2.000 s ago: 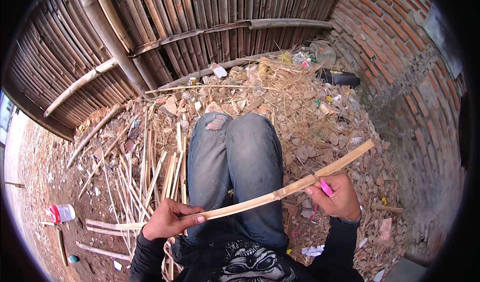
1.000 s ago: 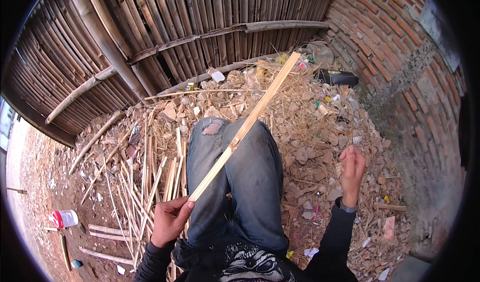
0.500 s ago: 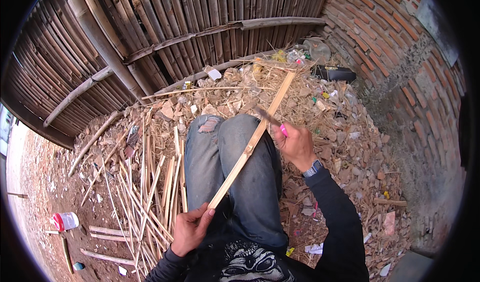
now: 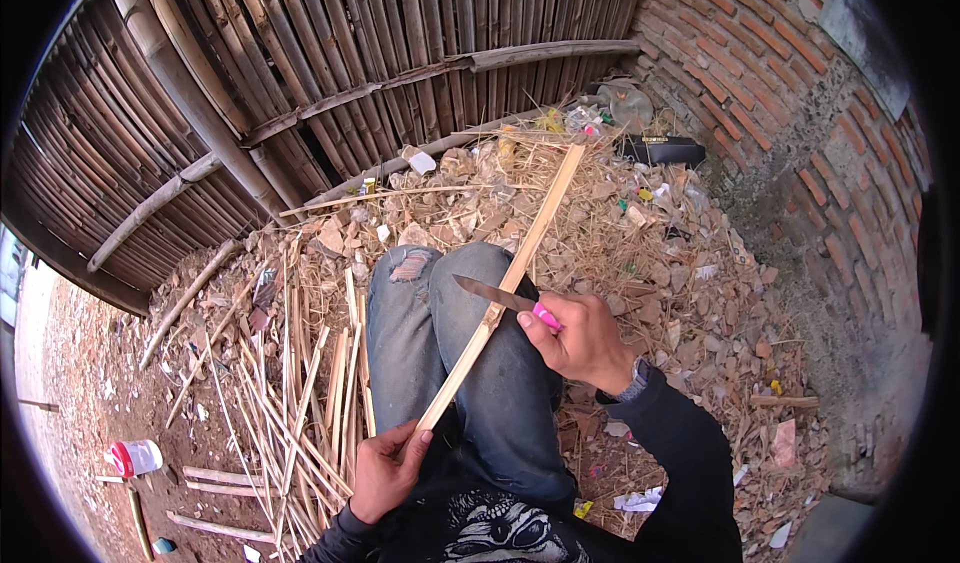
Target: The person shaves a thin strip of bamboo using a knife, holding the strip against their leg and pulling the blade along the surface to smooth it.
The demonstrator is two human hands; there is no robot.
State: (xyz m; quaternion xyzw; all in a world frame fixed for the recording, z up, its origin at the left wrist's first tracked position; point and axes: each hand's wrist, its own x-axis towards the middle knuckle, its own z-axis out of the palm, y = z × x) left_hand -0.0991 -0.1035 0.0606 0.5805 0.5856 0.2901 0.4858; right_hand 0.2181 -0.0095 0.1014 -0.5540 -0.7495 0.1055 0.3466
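Note:
A pale split bamboo strip (image 4: 540, 225) slants from my lap up to the far right, resting across my right thigh. Its near end is pinched in my left hand (image 4: 388, 471), between thumb and fingers. My right hand (image 4: 590, 341) is closed round the pink handle of a knife (image 4: 492, 293). The blade points left and lies across the strip, close to a darker node. Most of the handle is hidden inside my fist.
To my left, cut bamboo strips (image 4: 297, 433) lie in a loose pile. A red-lidded clear tub (image 4: 137, 457) stands farther left. Rubble and shavings (image 4: 680, 313) cover the ground. Ahead is a bamboo fence (image 4: 420, 23); a brick wall (image 4: 770, 63) rises on the right. A black case (image 4: 662, 150) lies in the corner.
My right hand has come nearer along the strip, and the knife blade has swung left across it, close to the node. My left hand keeps its hold, slightly lower.

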